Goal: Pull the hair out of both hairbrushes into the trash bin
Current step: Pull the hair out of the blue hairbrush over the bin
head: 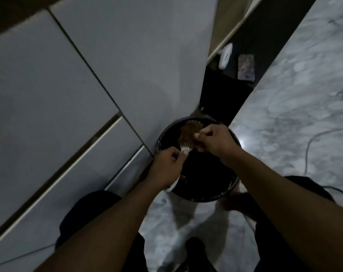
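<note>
A round black trash bin (221, 197) stands on the floor below me, against the cabinet. My left hand (166, 167) is closed around the white handle of a hairbrush (186, 145), holding it over the bin's opening. The brush head points away from me and carries a mat of brown hair (190, 129) on its bristles. At the right side of that mat my right hand (213, 139) pinches the hair with its fingertips. Only one hairbrush is in view.
White cabinet doors and drawers (68, 95) fill the left side, close to the bin. The floor (294, 95) is grey marble, with a thin cable (311, 142) lying on it at the right. A white object (225, 55) and a patterned flat item (246, 67) lie farther back.
</note>
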